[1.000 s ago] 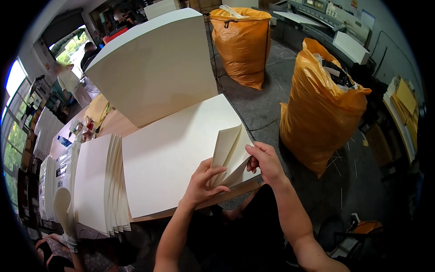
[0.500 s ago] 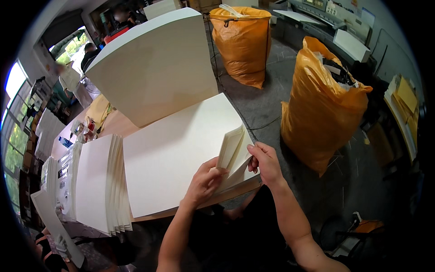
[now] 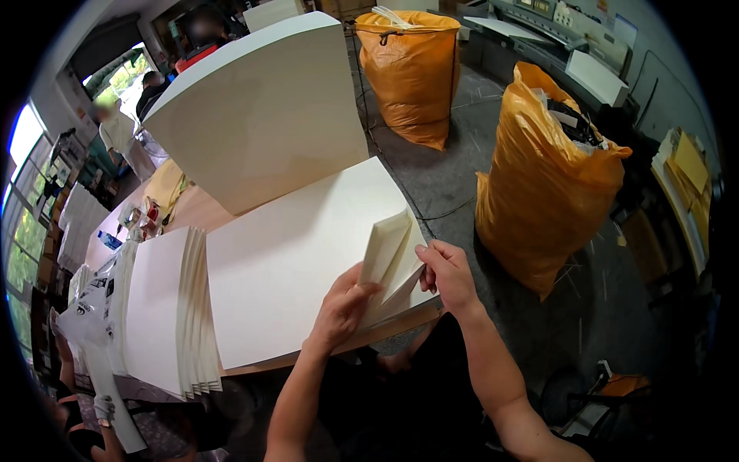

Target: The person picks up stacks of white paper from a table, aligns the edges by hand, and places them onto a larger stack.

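Note:
A large stack of cream paper sheets (image 3: 300,246) lies flat on the wooden table (image 3: 385,331). At its near right corner several sheets (image 3: 392,250) are lifted and fanned upward. My left hand (image 3: 342,304) presses its fingers against the lower left side of the lifted corner. My right hand (image 3: 446,273) pinches the right edge of the same lifted sheets between thumb and fingers. Both forearms come up from the lower edge.
A tall block of paper (image 3: 262,115) stands behind the flat stack. A fanned pile of sheets (image 3: 173,308) lies at the left. Two full orange sacks (image 3: 546,177) (image 3: 412,69) stand on the floor at right. Another person's hand (image 3: 100,404) holds a sheet at lower left.
The lifted corner stays between my hands, which have shifted only slightly. At lower left, the other person's sheet has moved lower and toward the near edge.

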Demonstrator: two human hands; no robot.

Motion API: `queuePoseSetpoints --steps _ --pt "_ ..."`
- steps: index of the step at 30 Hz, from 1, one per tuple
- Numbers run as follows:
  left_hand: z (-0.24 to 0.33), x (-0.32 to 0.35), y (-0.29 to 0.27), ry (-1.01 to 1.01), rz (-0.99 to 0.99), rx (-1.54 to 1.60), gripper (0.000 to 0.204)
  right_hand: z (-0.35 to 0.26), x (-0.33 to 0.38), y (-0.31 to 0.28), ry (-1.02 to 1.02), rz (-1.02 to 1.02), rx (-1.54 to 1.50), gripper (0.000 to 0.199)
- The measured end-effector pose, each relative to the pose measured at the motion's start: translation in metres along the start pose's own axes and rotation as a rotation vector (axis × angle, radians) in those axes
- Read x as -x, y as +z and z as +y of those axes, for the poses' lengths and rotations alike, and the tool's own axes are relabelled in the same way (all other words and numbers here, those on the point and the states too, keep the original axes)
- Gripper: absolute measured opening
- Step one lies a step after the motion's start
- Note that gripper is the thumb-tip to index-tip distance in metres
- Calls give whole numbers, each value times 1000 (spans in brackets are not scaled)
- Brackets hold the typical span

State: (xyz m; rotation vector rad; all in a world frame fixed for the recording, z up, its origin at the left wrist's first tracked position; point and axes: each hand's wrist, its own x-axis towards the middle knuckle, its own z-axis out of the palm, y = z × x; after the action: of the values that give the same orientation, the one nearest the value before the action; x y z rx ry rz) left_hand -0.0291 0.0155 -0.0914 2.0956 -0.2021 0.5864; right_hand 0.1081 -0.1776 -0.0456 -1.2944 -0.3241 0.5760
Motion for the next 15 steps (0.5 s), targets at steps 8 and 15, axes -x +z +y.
queuePoseSetpoints --steps 8,15 --pt "5 0 1 -84 1 37 56 16 10 -4 -442 316 341 35" --pt "9 -3 5 50 -92 -157 63 75 41 -21 -647 -209 1076 38"
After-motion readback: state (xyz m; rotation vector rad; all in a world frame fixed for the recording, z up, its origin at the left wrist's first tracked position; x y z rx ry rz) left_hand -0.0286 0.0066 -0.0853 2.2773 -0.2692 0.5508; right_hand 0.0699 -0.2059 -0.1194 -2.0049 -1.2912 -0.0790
